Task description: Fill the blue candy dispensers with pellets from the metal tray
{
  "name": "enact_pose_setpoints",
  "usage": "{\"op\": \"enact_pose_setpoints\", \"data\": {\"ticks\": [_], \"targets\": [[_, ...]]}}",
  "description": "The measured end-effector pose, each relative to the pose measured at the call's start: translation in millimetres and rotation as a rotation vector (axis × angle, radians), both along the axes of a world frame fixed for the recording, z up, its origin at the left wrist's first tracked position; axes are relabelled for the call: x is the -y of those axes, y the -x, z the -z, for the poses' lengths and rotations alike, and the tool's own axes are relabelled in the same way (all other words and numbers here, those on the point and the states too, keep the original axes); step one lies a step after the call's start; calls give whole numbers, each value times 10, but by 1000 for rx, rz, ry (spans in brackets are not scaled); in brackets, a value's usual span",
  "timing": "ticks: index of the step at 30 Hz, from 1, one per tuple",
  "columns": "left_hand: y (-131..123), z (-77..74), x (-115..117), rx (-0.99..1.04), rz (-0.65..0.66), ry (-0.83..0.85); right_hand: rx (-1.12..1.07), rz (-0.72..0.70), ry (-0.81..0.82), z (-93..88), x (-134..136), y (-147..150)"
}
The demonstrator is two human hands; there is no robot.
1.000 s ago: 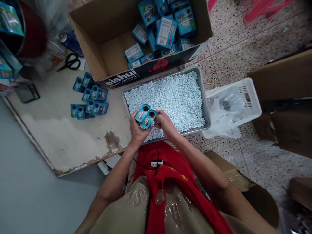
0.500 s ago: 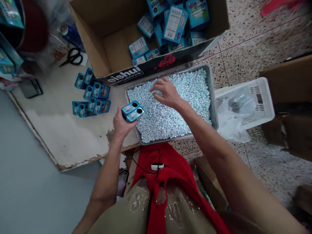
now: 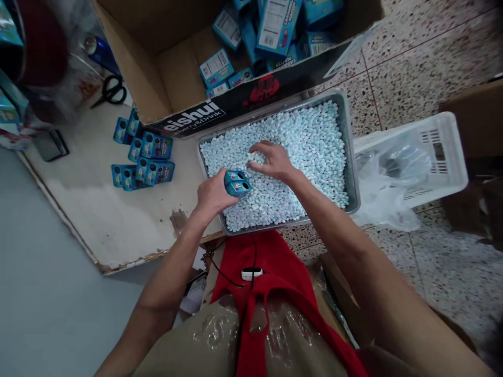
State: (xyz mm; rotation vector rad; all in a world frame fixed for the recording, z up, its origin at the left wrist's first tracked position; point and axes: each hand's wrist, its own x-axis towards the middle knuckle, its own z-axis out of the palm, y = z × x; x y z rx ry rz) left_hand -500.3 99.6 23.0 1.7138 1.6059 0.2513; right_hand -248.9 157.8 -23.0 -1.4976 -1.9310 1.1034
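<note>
My left hand (image 3: 214,195) is closed around two small blue candy boxes (image 3: 238,183), held side by side over the left part of the tray. A dark round hole shows in the end of each box. My right hand (image 3: 272,159) is at the surface of the pale blue and white candies (image 3: 306,157), its thumb and fingers curved and apart. Candies show in the gap between them; whether any lie against the palm is hidden. The metal tray (image 3: 356,180) under both hands is spread full of these candies.
More small blue boxes (image 3: 157,146) stand grouped on the worn white table (image 3: 90,209). Behind the tray is a large cardboard box (image 3: 157,78) holding several blue boxes. Scissors (image 3: 112,91) lie at the back left. A white plastic basket (image 3: 451,157) with clear bags is at right.
My left hand has brought the two boxes rightward and lower, over the tray. My right hand has shifted slightly right and down onto the candies. The camera view has shifted a little.
</note>
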Motion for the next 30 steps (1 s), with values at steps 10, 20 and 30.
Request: {"op": "enact_pose_setpoints", "data": {"ticks": [10, 20, 30], "targets": [[-378, -103, -255, 38, 77, 5, -829, 700, 423, -303, 339, 261], [-359, -243, -188, 292, 64, -259, -930, 571, 165, -1068, 222, 319], [-372, 62, -143, 431, 46, -400, -1064, 523, -35, -1103, 278, 401]]}}
